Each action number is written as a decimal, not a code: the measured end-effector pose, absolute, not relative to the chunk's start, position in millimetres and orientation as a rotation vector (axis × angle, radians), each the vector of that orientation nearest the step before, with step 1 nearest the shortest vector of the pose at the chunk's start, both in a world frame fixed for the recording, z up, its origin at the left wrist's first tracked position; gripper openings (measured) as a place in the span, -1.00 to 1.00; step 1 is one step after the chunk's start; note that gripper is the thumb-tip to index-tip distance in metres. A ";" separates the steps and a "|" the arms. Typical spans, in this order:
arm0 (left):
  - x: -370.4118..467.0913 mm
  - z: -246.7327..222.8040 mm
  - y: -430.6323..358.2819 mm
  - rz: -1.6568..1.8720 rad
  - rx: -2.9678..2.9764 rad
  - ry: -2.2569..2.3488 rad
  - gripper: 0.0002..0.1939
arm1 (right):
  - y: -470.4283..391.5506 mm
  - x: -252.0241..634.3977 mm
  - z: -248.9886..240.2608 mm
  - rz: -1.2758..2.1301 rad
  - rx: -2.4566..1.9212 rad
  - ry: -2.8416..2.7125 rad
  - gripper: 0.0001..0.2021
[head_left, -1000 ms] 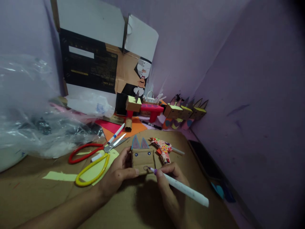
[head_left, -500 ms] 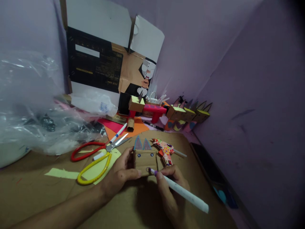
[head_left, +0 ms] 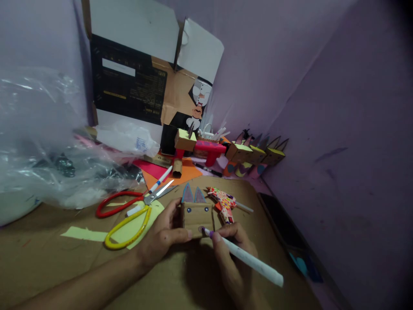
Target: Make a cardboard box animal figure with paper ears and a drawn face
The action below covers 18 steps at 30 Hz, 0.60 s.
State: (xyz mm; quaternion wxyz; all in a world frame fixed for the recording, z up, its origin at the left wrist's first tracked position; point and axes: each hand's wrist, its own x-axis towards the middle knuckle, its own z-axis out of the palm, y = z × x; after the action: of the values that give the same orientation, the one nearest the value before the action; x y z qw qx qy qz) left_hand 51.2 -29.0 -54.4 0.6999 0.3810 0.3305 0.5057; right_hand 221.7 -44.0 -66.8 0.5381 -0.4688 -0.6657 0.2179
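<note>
My left hand (head_left: 169, 232) grips a small cardboard box head (head_left: 196, 218) by its left side, thumb along the lower front. Two pointed ears with blue edges stand on its top, and two dark eyes are on its front. Between the thumb and fingers of my right hand (head_left: 234, 254) is a white marker (head_left: 253, 261) with a purple collar. Its tip touches the lower front of the box head, where a small purple outline shows. A flower-patterned glue gun (head_left: 223, 202) lies just behind my right hand, a glue stick poking from its back.
Scissors (head_left: 150, 199) with red and yellow handles lie left over pale green paper (head_left: 85, 234). A blue-ringed marker (head_left: 160, 179) rests beyond them. Similar eared boxes (head_left: 239, 153) stand along the back right. Clear plastic (head_left: 41, 142) bulges at left; a dark tablet-like slab (head_left: 280, 221) lies right.
The marker tip has shifted very slightly, and the purple outline on the box head looks a little darker. Both hands keep their hold.
</note>
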 end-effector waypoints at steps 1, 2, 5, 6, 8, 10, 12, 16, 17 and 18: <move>51.4 -54.5 -28.9 1.128 0.850 0.738 -0.36 | -44.2 221.3 -67.1 0.527 -1.121 -1.577 -0.81; 51.6 -54.7 -28.7 1.130 0.854 0.740 -0.35 | -44.6 220.8 -67.2 0.542 -1.125 -1.569 -0.81; 52.1 -55.1 -28.3 1.136 0.860 0.756 -0.35 | -46.7 219.5 -66.7 0.623 -1.149 -1.548 -0.79; 52.2 -55.0 -28.3 1.136 0.861 0.756 -0.35 | -47.1 219.5 -66.6 0.638 -1.163 -1.532 -0.78; 52.1 -54.6 -28.5 1.133 0.860 0.753 -0.36 | -47.1 220.0 -66.7 0.638 -1.179 -1.514 -0.77; 52.0 -54.0 -28.8 1.125 0.853 0.753 -0.37 | -46.0 220.8 -67.5 0.615 -1.176 -1.523 -0.77; 52.0 -53.7 -29.1 1.127 0.847 0.753 -0.37 | -44.9 220.9 -68.6 0.602 -1.158 -1.539 -0.78; 52.0 -54.1 -29.1 1.132 0.869 0.724 -0.35 | -46.5 218.9 -68.4 0.626 -1.147 -1.540 -0.79; 51.9 -54.3 -29.1 1.128 0.872 0.723 -0.35 | -47.3 218.6 -67.8 0.630 -1.157 -1.534 -0.79; 51.7 -54.3 -29.2 1.125 0.870 0.726 -0.35 | -47.8 218.6 -67.1 0.633 -1.163 -1.533 -0.79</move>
State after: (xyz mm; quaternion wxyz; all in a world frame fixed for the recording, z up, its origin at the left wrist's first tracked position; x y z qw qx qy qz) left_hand 51.7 -29.2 -54.3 0.6977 0.3903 0.3257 0.5048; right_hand 218.6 -47.8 -67.1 0.5294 -0.4872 -0.6421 0.2649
